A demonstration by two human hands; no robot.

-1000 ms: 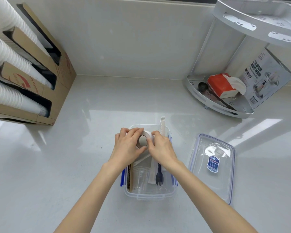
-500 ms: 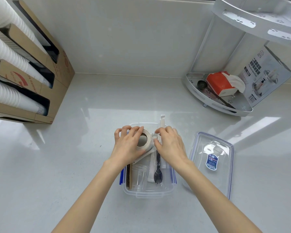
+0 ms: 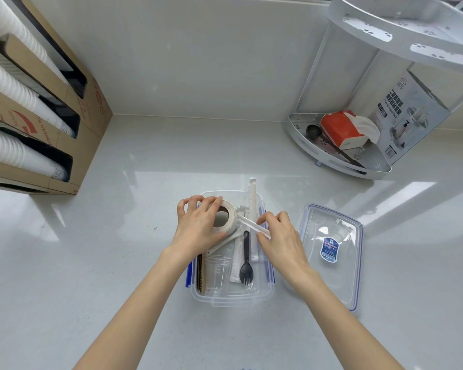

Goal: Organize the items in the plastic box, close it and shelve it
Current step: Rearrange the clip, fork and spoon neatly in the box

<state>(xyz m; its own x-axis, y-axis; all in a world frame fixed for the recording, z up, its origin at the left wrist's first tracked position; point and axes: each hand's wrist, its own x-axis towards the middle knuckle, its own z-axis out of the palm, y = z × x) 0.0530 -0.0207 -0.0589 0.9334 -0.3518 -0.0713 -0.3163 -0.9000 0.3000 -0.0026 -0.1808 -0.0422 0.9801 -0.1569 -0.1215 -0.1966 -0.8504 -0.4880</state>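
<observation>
A clear plastic box [image 3: 231, 299] with blue clips sits open on the counter in front of me. Inside lie a black spork [image 3: 245, 265], a clear cup [image 3: 218, 268], brown strips at the left wall, and white wrapped sticks. My left hand [image 3: 198, 225] grips a white tape roll [image 3: 225, 217] over the box's far left part. My right hand [image 3: 280, 236] pinches a thin white wrapped stick [image 3: 251, 227] that reaches toward the roll. A long white wrapped stick [image 3: 252, 198] pokes out over the far rim. The clear lid [image 3: 332, 252] lies flat to the right.
A white corner shelf rack [image 3: 340, 156] at the back right holds a red tissue pack [image 3: 341, 129], a dark scoop and a printed box. A cardboard dispenser [image 3: 51, 108] with stacks of white cups stands at the left against the wall.
My right hand has drawn away from the tape roll to the right, now pinching the thin white stick. My left hand has tilted the roll up slightly.
</observation>
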